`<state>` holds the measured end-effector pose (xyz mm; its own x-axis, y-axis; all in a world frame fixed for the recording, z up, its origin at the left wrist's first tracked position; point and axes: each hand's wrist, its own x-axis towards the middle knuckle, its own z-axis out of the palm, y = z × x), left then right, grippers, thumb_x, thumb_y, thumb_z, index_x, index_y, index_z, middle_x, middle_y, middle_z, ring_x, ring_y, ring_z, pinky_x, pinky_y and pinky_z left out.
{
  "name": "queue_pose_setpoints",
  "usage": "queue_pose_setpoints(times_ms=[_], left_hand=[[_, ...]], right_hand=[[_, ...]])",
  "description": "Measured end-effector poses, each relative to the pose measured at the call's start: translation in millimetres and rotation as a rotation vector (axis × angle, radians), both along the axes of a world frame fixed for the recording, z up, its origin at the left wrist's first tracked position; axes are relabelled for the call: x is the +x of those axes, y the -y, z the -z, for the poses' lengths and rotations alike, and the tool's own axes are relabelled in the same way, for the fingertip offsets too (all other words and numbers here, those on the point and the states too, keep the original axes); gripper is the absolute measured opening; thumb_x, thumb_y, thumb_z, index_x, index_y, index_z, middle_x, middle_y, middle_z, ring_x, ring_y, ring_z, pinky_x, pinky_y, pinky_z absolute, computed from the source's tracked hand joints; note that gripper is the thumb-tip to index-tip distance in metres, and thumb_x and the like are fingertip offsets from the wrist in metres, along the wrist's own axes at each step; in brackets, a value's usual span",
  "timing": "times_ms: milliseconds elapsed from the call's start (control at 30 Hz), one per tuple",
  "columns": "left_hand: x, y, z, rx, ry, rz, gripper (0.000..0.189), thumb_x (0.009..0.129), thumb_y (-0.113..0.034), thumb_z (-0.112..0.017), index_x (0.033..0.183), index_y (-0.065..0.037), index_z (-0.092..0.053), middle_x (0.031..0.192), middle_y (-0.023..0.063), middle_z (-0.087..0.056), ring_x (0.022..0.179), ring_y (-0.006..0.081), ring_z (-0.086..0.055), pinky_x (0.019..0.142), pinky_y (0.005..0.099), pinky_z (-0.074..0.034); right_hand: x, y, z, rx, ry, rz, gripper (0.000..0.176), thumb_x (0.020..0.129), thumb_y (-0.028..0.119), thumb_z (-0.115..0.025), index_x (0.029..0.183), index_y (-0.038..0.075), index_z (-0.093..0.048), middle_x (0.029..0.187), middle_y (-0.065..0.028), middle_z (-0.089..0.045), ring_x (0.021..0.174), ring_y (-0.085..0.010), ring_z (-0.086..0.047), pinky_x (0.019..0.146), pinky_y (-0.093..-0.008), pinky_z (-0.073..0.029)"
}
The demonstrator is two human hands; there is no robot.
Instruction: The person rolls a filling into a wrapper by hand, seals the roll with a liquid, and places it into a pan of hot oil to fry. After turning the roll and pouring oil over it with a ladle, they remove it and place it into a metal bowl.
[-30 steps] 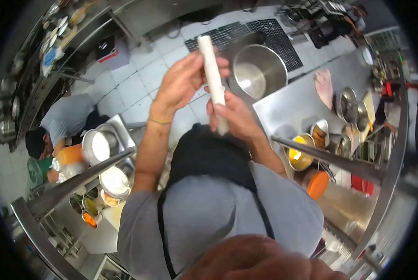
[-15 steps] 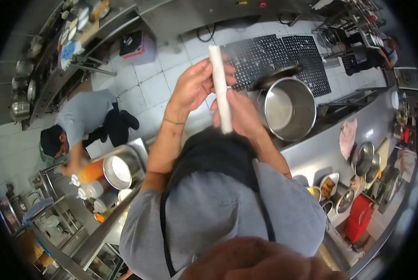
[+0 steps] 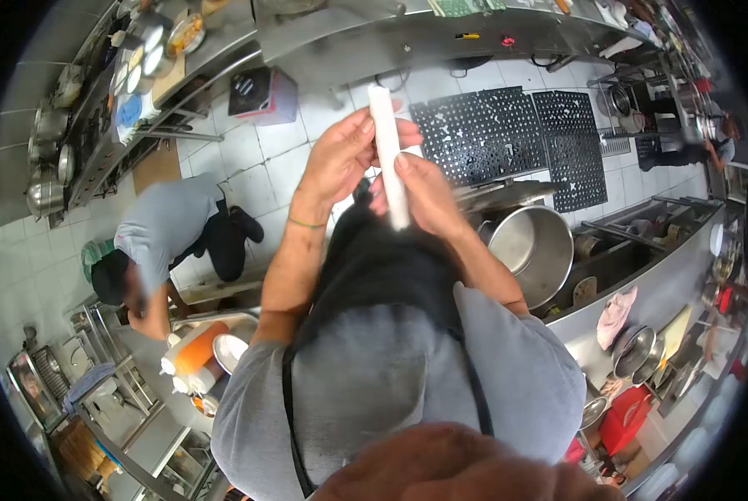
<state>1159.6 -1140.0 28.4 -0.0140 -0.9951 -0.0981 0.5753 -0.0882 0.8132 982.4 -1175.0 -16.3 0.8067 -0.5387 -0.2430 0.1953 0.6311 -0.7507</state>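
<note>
A slim white roll (image 3: 388,159), perhaps rolled paper or film, is held nearly upright in front of my apron, its top leaning slightly left. My left hand (image 3: 340,154) grips its upper part from the left, with fingertips passing behind it and showing on the other side. Lower down, my right hand (image 3: 428,194) is closed on it from the right, thumb lying along its face. The roll's bottom end sticks out below both hands. What it is made of cannot be made out.
A large steel pot (image 3: 531,255) stands close to my right forearm. Black perforated mats (image 3: 482,138) lie on the white tiled floor ahead. A co-worker (image 3: 169,225) bends down at the left, near squeeze bottles (image 3: 198,346). A steel counter (image 3: 332,58) runs across the front.
The view has shifted, so the pot appears lower and more of the front counter shows. Both hands still hold the roll, and my right thumb now lies higher along it.
</note>
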Motion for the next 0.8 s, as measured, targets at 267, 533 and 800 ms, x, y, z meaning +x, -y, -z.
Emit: queue_pose_setpoints(times_ms=[267,533,800], left_hand=[[94.9,79.8,11.9,-0.141,-0.124,-0.051,0.055,0.11,-0.037,-0.043,0.15,0.002,-0.042,0.123,0.0194,-0.065,0.116,0.0319,-0.066,0.097,0.0441,-0.056],[186.1,140.1,-5.5,-0.143,-0.362,-0.104,0.049,0.112,-0.041,-0.04,0.135,0.001,-0.052,0.09,0.0038,-0.054,0.079,0.0167,-0.053,0.08,0.0398,-0.051],[234.4,169.7,-27.3,-0.216,-0.359,0.057,0.052,0.112,-0.04,-0.039,0.137,0.003,-0.052,0.09,0.0042,-0.054,0.079,0.0167,-0.052,0.077,0.0363,-0.048]], right_hand=[[98.9,68.4,-21.6,-0.076,-0.203,0.075,0.042,0.111,0.036,-0.045,0.119,-0.002,-0.061,0.094,-0.0115,-0.07,0.076,-0.017,-0.07,0.07,-0.03,-0.059],[181.6,98.9,-30.0,-0.776,-0.354,0.342,0.053,0.104,0.036,-0.059,0.139,-0.004,-0.053,0.128,-0.0213,-0.059,0.112,-0.0292,-0.063,0.095,-0.0394,-0.053],[207.1,152.5,-59.5,-1.896,-0.568,0.202,0.054,0.095,0.07,-0.05,0.13,0.034,-0.071,0.156,-0.0275,-0.032,0.14,-0.0479,-0.035,0.114,-0.0621,-0.027]])
